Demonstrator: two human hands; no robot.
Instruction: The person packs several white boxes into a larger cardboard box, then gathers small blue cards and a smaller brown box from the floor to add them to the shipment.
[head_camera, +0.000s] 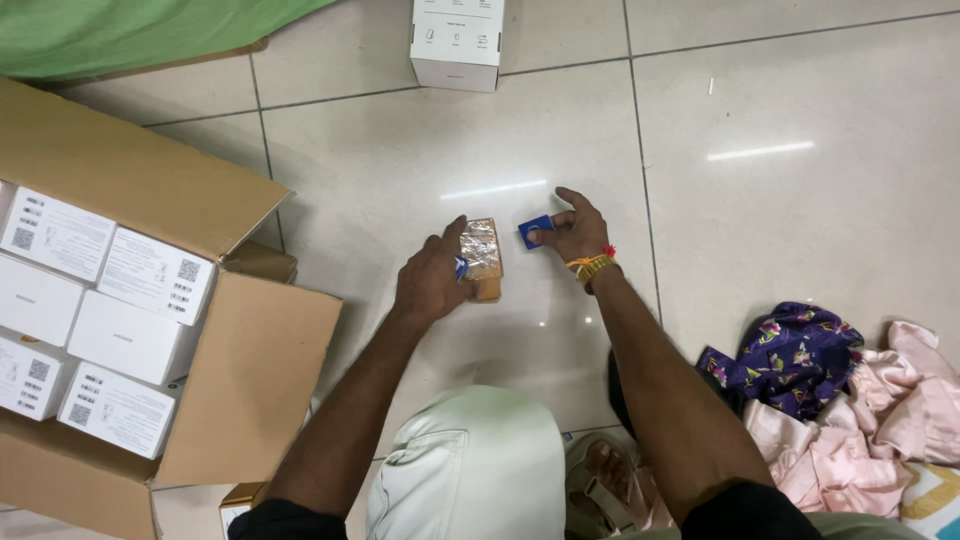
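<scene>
While the small wrapped box (482, 256) lies on the tiled floor (780, 230), its clear wrap still on, the left hand (432, 278) clamps its side and the right hand (573, 230) pinches a small blue cutter (534, 231) just beside it. An open carton (150, 340) of white boxes (100, 320) sits left, clothes (850, 400) right.

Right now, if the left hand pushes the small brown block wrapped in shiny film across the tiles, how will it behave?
The block looks flat and boxy, so it would probably slide, not roll. The glossy tile floor and the shiny film suggest that it slides easily and may be slippery to grip. It looks small beside the left hand, so it is probably light.
</scene>
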